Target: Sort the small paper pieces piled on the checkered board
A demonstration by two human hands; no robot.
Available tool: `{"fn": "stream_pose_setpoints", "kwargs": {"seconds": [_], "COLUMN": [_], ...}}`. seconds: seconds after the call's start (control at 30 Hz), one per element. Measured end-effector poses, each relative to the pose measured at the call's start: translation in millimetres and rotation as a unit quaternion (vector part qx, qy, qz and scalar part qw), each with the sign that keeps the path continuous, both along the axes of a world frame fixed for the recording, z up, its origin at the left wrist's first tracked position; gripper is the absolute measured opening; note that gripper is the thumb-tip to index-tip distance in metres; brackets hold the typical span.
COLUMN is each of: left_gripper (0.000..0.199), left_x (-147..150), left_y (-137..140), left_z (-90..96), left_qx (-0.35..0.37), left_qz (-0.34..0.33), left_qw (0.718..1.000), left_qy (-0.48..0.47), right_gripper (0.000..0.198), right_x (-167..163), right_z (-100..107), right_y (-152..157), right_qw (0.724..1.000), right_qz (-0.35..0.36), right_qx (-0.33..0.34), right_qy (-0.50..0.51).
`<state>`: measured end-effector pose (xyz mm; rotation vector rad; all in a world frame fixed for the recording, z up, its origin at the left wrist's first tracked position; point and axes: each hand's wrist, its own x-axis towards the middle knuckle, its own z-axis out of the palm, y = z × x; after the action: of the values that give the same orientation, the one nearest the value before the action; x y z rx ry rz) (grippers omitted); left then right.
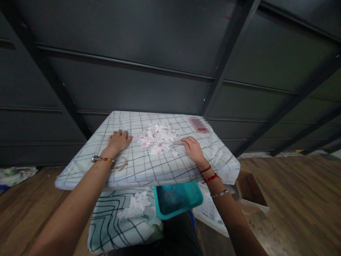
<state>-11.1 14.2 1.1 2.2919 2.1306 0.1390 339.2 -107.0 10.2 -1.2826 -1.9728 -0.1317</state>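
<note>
My left hand (119, 141) lies on the checked white cloth (149, 172) of the table, palm down with fingers apart, left of a heap of small paper pieces (158, 138). The pieces are white with pinkish marks. At the right edge of the heap, my right hand (193, 148) pinches a small flat greyish-pink piece (179, 142) between its fingertips; its exact kind is too small to tell. One loose scrap (174, 153) lies just below that piece.
A phone-like pink object (199, 125), partly blurred, lies at the table's back right. Below the front edge are a teal basin (178, 201) and more paper pieces (137, 204) on a patterned cloth. An open cardboard box (252, 188) stands right. Dark panels (138, 85) rise behind.
</note>
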Motion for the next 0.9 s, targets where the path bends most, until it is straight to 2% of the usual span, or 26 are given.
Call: {"fn": "stream_pose_setpoints", "kwargs": {"seconds": [0.1, 0.3, 0.63, 0.8, 0.9], "left_gripper": [0.064, 0.061, 0.063, 0.064, 0.064], "left_x": [0.3, 2.5, 1.9, 2.1, 2.6], "left_y": [-0.7, -4.5, -4.1, -4.6, -4.9], "left_z": [0.4, 3.7, 2.7, 3.5, 4.5], "left_qx": [0.003, 0.007, 0.009, 0.004, -0.001], "left_qz": [-0.002, 0.0, 0.004, 0.002, 0.005], "left_qw": [1.0, 1.0, 1.0, 1.0, 1.0], "left_qy": [-0.002, 0.001, -0.012, -0.016, -0.016], "right_gripper": [0.025, 0.027, 0.032, 0.033, 0.032], "right_x": [-3.3, -12.8, -16.3, -14.3, -14.6], "right_z": [-0.6, 1.9, 4.7, 4.8, 4.5], "right_y": [3.7, -1.6, -5.3, -6.8, -7.6], "right_qw": [1.0, 0.997, 0.994, 0.996, 0.995], "right_qz": [-0.002, 0.037, 0.067, 0.045, 0.056], "right_qx": [-0.005, -0.027, -0.009, -0.002, -0.004], "right_qy": [-0.011, -0.065, -0.088, -0.078, -0.082]}}
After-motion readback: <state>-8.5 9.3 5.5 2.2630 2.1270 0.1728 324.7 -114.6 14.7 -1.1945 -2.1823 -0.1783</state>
